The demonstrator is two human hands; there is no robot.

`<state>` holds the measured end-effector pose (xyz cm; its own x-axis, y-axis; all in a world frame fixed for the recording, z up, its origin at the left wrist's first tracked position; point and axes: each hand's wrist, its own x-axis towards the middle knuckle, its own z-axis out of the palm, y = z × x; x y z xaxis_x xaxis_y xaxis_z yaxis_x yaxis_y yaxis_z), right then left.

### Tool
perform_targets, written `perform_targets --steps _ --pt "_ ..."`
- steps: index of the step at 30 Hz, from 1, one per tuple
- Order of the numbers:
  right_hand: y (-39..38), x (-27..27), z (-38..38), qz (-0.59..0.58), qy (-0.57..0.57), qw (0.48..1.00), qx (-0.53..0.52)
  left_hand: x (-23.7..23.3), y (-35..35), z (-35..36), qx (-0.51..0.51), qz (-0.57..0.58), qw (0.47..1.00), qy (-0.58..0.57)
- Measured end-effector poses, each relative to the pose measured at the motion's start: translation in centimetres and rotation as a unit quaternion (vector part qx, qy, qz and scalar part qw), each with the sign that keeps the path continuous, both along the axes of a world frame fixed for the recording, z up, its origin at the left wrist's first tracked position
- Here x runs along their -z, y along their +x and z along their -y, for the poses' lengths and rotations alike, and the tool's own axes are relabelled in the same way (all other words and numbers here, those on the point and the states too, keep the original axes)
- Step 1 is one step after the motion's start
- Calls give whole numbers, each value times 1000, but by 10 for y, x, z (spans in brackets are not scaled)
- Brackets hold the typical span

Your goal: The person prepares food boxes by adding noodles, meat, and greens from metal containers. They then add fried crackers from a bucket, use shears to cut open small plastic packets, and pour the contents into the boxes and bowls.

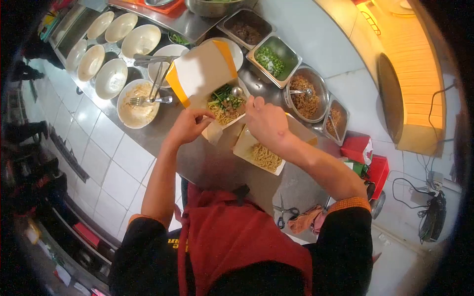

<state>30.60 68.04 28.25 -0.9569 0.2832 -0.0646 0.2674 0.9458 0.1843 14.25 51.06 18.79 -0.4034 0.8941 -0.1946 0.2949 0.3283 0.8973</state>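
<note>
In the head view, my left hand point(190, 128) pinches a small translucent plastic bag point(212, 133) at the near edge of a paper takeaway box. That box point(190, 89) has its white and yellow lid raised; inside lie noodles point(217, 113), leafy greens and brown topping. My right hand point(266, 121) is closed just right of the box, its fingers at a metal spoon point(237, 92) whose bowl is over the food. Below the right hand sits a second box point(243, 147) holding plain noodles point(266, 157), partly covered by my wrist.
Several pale bowls point(140, 41) line the counter's left, one used bowl point(136, 116) holding a fork. Metal containers of chopped green onion point(269, 60) and minced topping point(303, 101) stand behind right. Scissors point(282, 212) and a cloth point(306, 220) lie near my right elbow.
</note>
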Motion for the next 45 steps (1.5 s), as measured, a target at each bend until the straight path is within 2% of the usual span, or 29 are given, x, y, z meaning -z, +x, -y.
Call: perform_targets --steps 3,5,7,8,9,10,11,12,13,14,16,17,18,19,21,24,25,29,31,32,34,36,38,39,40,42,45 --pt "6 -37 -13 8 -56 998 34 0 1 -6 -9 7 1000 16" --pt "2 -59 -41 -24 -118 980 158 -1 1 -10 -11 6 1000 21" --pt "-1 -66 -91 -93 -186 954 217 2 1 -15 -9 18 1000 1" --pt "-8 -61 -121 -63 -207 949 228 3 0 -16 6 -6 1000 -2" --pt "-10 -12 -180 81 -4 994 -71 4 0 -18 31 -28 999 0" --pt "-15 -25 -171 -7 -200 973 115 7 -1 -22 39 -22 999 7" --pt "-12 46 -214 -84 -286 948 109 10 2 -25 53 -16 998 11" --pt "-10 105 -251 -21 -195 978 -66 -10 7 -29 56 -10 997 -52" --pt "22 60 -231 -102 -283 950 87 -11 9 -30 67 -6 997 -40" --pt "44 16 -200 -186 -365 885 222 -12 7 -31 86 -11 996 -37" --pt "116 7 -219 -223 -272 870 345 -10 3 -32 100 -22 994 -31" --pt "154 26 -237 -259 -196 874 362 -4 -1 -31 94 -2 995 -30" --pt "185 -3 -227 -147 -190 820 519 -2 -1 -30 90 14 995 -31" --pt "215 10 -228 -81 -84 825 553 -4 0 -29 79 -1 996 -34" --pt "249 38 -240 73 -166 830 527 -4 3 -27 70 -30 997 -19" --pt "251 40 -218 20 -150 843 517 -1 6 -24 52 -46 998 -6" --pt "256 60 -227 -30 -130 844 519 -1 9 -24 38 -39 998 -4" --pt "260 58 -236 -64 -122 841 523 -7 20 -18 -9 -38 999 -12" --pt "260 53 -234 3 -62 906 420 -4 25 -15 -30 -31 999 9" --pt "257 43 -225 -1 -63 908 415 -5 26 -13 -34 -35 999 9" --pt "254 25 -214 73 -151 904 393 -6 29 -12 -28 -56 998 -8" --pt "268 78 -256 28 -144 900 411 -7 33 -12 -25 -63 998 -10" --pt "276 80 -282 76 -250 917 302 -6 36 -13 -32 -37 999 12" --pt "289 70 -280 -6 -425 777 465 -6 35 -13 -33 -40 999 11" --pt "295 53 -274 -7 -426 777 462 -6 36 -13 -33 -38 999 12" --pt "305 35 -261 -86 -538 651 529 -5 34 -14 -32 -36 999 13" --pt "311 32 -248 -145 -525 618 567 2 31 -15 -33 -26 999 34"
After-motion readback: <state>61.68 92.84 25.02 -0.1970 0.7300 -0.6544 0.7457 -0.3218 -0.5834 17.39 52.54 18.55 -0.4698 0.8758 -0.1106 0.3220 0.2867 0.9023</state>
